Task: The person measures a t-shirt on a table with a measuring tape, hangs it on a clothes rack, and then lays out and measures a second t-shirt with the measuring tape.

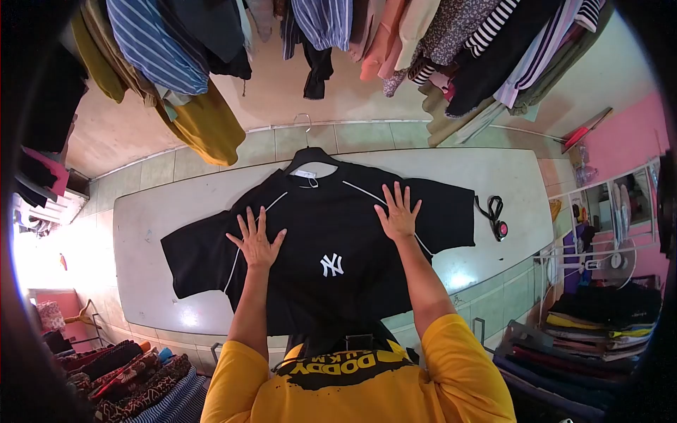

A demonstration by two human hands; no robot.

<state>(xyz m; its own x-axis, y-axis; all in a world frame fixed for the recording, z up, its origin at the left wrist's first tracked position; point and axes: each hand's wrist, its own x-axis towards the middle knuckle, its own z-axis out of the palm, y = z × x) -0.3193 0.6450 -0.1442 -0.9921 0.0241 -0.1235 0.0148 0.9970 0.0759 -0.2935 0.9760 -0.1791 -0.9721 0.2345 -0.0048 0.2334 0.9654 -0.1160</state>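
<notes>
A black T-shirt (331,218) with a white NY logo and white piping lies spread on a white table (141,218). Inside its neck is a black hanger (310,153), its metal hook pointing away from me. My left hand (256,240) rests flat on the left chest of the shirt, fingers spread. On the other side my right hand (400,213) lies flat near the right sleeve seam, fingers also apart. A small round device on a black cord (500,227) lies on the table beside the right sleeve.
Many garments (324,28) hang along the wall beyond the table. Folded clothes are stacked at lower right (599,317) and lower left (134,374). A white rack with a mirror (613,204) and a fan (617,263) stand at right.
</notes>
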